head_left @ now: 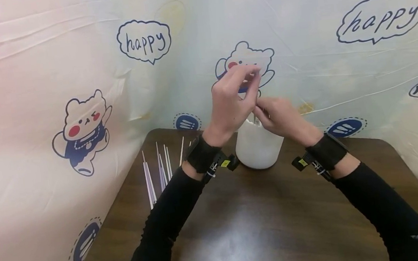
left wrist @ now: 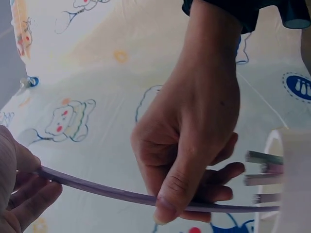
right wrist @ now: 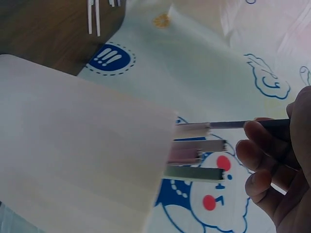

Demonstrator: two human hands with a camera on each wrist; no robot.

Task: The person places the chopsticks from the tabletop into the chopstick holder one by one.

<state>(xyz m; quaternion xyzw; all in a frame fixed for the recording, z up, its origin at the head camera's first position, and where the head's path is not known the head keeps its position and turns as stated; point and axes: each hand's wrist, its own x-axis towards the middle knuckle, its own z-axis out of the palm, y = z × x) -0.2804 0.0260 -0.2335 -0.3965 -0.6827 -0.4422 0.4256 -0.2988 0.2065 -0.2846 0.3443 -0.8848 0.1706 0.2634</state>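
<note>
In the head view my left hand (head_left: 230,98) is raised above a white round container (head_left: 258,148), pinching the upper end of a thin purple stick (left wrist: 102,190). Lower down, my right hand (head_left: 282,116) is close over the container's rim and pinches the same stick between thumb and fingers. The stick bows slightly between the hands, and its lower end reaches the container's mouth. Several short, blunt-ended pieces in green, pink and grey stick out of the container, among them a green piece (right wrist: 194,174) in the right wrist view. The container's inside is mostly hidden.
Several thin white and purple sticks (head_left: 149,181) lie on the left of the dark wooden table (head_left: 257,227), partly behind my left sleeve. A printed cloth (head_left: 302,74) hangs round the table's back and sides, close behind the container.
</note>
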